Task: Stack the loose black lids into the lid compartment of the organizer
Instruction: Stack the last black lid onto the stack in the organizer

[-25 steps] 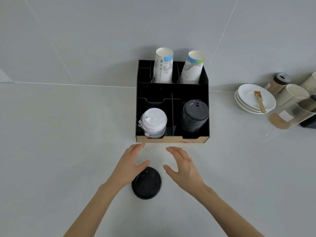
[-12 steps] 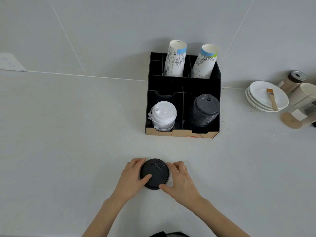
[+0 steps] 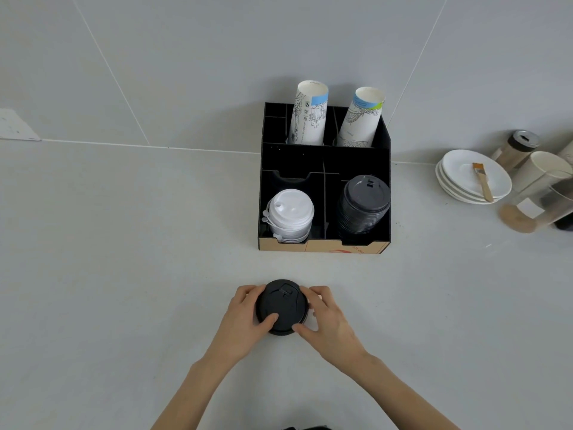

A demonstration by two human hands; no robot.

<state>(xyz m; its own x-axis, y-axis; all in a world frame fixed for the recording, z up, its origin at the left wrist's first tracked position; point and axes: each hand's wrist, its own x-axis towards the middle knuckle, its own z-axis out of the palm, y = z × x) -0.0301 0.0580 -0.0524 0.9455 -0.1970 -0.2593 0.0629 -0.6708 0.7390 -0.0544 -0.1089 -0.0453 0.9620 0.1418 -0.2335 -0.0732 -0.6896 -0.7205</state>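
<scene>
A loose black lid (image 3: 281, 305) lies on the white counter in front of the organizer. My left hand (image 3: 243, 321) grips its left edge, thumb on the top. My right hand (image 3: 325, 318) grips its right edge, thumb at the near rim. Whether more lids lie under it I cannot tell. The black organizer (image 3: 322, 246) stands against the wall. Its front right compartment holds a tall stack of black lids (image 3: 362, 204). Its front left compartment holds a stack of white lids (image 3: 290, 215).
Two stacks of paper cups (image 3: 310, 114) lean in the organizer's back compartments. To the right are stacked white saucers (image 3: 455, 169) with a small brush (image 3: 483, 181), a lidded jar (image 3: 516, 148), a white cup (image 3: 542, 169) and a clear container (image 3: 539, 206).
A second ago both hands were open around the lid on the counter. Both have closed on its edges. The view has shifted, so the organizer sits further right.
</scene>
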